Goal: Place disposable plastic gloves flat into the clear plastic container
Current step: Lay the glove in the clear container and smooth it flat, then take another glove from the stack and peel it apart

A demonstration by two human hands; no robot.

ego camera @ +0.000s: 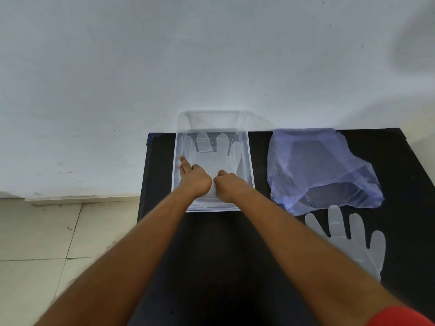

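Both hands' grips (195, 181) (226, 185) curled, pressing glove (211, 158) beneath them in container (250, 161).

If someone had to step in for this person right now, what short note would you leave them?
Left hand: inside the clear container, pressing on the glove in it, one finger stretched toward the left wall.
Right hand: also in the container, fingers curled on the same glove near its cuff; whether it pinches the plastic is unclear.
Done: that glove lies in the container, fingers pointing to the far end.
Left: finish flattening it, then bring over the spare glove lying flat on the black table, to the right. A bluish plastic bag sits over something clear just beyond it; its contents cannot be seen.
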